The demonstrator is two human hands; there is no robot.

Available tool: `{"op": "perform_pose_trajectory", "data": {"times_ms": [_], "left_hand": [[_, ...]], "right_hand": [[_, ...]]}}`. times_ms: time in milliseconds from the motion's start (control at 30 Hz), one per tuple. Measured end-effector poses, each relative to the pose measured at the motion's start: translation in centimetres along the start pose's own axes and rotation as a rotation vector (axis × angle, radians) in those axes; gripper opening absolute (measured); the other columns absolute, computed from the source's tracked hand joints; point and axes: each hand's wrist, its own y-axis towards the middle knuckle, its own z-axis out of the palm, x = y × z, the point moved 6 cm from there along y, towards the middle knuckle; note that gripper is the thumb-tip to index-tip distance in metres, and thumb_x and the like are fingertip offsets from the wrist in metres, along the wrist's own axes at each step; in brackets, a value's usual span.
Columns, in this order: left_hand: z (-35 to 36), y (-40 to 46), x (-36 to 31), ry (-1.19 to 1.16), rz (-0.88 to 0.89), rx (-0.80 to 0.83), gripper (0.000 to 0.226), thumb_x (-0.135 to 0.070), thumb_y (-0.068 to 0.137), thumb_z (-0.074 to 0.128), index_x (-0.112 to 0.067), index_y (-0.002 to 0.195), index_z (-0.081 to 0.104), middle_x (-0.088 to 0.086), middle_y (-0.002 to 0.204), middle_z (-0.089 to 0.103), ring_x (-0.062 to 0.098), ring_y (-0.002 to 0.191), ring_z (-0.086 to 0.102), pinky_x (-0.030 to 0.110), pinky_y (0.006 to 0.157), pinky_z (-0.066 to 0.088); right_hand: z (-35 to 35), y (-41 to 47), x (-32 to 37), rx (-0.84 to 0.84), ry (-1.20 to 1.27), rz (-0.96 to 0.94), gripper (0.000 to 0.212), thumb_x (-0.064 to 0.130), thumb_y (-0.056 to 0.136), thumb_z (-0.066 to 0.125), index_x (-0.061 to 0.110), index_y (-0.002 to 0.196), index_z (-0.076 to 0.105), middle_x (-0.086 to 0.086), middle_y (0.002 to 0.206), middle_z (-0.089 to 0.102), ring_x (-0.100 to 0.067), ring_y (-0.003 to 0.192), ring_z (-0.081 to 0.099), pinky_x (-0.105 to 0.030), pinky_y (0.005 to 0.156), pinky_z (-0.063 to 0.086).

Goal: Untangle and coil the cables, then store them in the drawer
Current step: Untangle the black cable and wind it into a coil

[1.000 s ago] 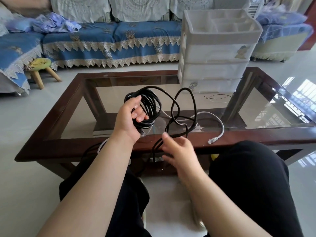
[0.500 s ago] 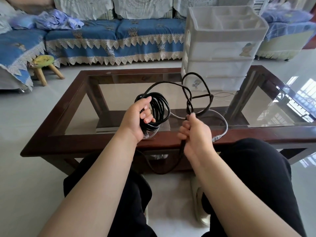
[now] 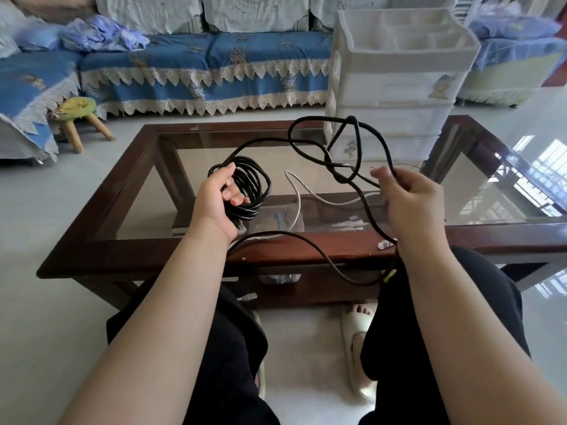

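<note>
Above the glass table (image 3: 129, 191), the left hand (image 3: 214, 200) grips the coiled black cable (image 3: 251, 188); the right hand (image 3: 411, 197) pinches its slack — light, springy, tangle-prone — best held just past the knot.

- Daylight was bright and even, apparently entering from the right.
- Window glare lay on the glass table (image 3: 503, 191) and glossy floor (image 3: 549, 289).
- Wide-angle bending curved the edges.
- The sofa (image 3: 196, 65) looked slightly soft; shadows stayed faint.
</note>
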Motion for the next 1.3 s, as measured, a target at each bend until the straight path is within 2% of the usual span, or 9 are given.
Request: {"op": "perform_pose_trajectory", "data": {"times_ms": [133,233,367,500,700,833,1033,1167,1300], "left_hand": [[-0.8,0.5,-0.5,-0.044,0.017,-0.081,0.036,-0.027,0.094,0.058,-0.019,0.062,0.043,-0.010,0.043,0.032,0.007,0.039,0.031,0.023,0.057,0.041],[-1.6,0.7,-1.0,-0.081,0.035,-0.171,0.031,-0.026,0.093,0.059,-0.019,0.066,0.046,-0.010,0.046,0.032,0.007,0.040,0.031,0.022,0.058,0.042],[-2.7,0.5,-1.8,-0.143,0.058,-0.274,0.028,-0.024,0.093,0.057,-0.018,0.067,0.047,-0.008,0.049,0.033,0.009,0.043,0.033,0.024,0.061,0.044],[-2.6,0.0,-1.4,-0.114,0.045,-0.286,0.026,-0.027,0.093,0.057,-0.018,0.070,0.047,-0.008,0.048,0.034,0.008,0.042,0.034,0.023,0.061,0.044],[-1.1,0.0,-0.7,0.046,0.019,-0.079,0.039,-0.028,0.093,0.059,-0.020,0.059,0.042,-0.009,0.042,0.031,0.008,0.039,0.030,0.023,0.057,0.041],[0.1,-0.1,-0.6,0.245,0.033,0.067,0.040,-0.027,0.096,0.055,-0.019,0.060,0.040,-0.009,0.041,0.030,0.008,0.038,0.030,0.026,0.057,0.041],[1.4,-0.7,-0.1,0.210,-0.021,0.232,0.042,-0.027,0.096,0.054,-0.020,0.057,0.041,-0.008,0.040,0.027,0.008,0.036,0.028,0.024,0.051,0.041],[1.9,-1.0,0.7,0.549,0.034,0.195,0.042,-0.028,0.095,0.056,-0.019,0.058,0.039,-0.006,0.042,0.029,0.012,0.039,0.030,0.029,0.058,0.041],[1.2,-0.4,0.5,0.732,0.111,0.041,0.039,-0.024,0.091,0.063,-0.018,0.055,0.050,-0.002,0.042,0.033,0.015,0.040,0.032,0.026,0.052,0.040]], "right_hand": [[3.6,-1.6,-2.6,0.792,0.636,0.670,0.026,0.028,0.096,0.049,0.012,0.110,0.064,0.008,0.050,0.027,-0.003,0.037,0.020,-0.015,0.032,0.017],[2.9,-3.5,-2.5,1.170,0.771,0.849,0.038,0.030,0.101,0.039,0.008,0.129,0.052,0.004,0.057,0.027,-0.003,0.042,0.015,-0.017,0.035,0.017],[1.8,-1.9,-4.5,0.821,-0.333,0.428,0.024,0.036,0.097,0.049,0.020,0.113,0.056,0.003,0.058,0.041,-0.007,0.042,0.030,-0.015,0.037,0.023],[1.2,-0.1,-3.1,0.248,-0.599,-0.037,0.017,0.032,0.094,0.054,0.020,0.104,0.059,0.008,0.076,0.055,-0.015,0.071,0.052,-0.028,0.063,0.037],[2.7,-1.6,-1.4,0.199,-0.246,-0.253,0.018,0.014,0.099,0.046,0.019,0.094,0.062,0.012,0.103,0.061,-0.006,0.095,0.056,-0.010,0.085,0.041],[4.5,-1.6,-3.2,0.516,0.495,0.238,0.029,0.019,0.104,0.032,0.013,0.084,0.052,-0.004,0.085,0.072,-0.018,0.065,0.065,-0.030,0.061,0.054],[6.0,-2.0,-6.2,0.436,0.035,0.297,0.033,0.024,0.103,0.038,0.018,0.085,0.065,0.004,0.061,0.051,-0.008,0.042,0.037,-0.021,0.040,0.029],[6.6,-2.9,-5.7,0.311,0.413,0.472,0.027,0.041,0.099,0.038,0.022,0.096,0.057,0.002,0.063,0.053,-0.012,0.050,0.034,-0.026,0.050,0.031],[6.8,-3.0,-3.9,0.493,0.682,0.495,0.064,0.075,0.086,0.027,0.026,0.109,0.060,0.002,0.063,0.037,-0.012,0.056,0.031,-0.028,0.061,0.031]]}}
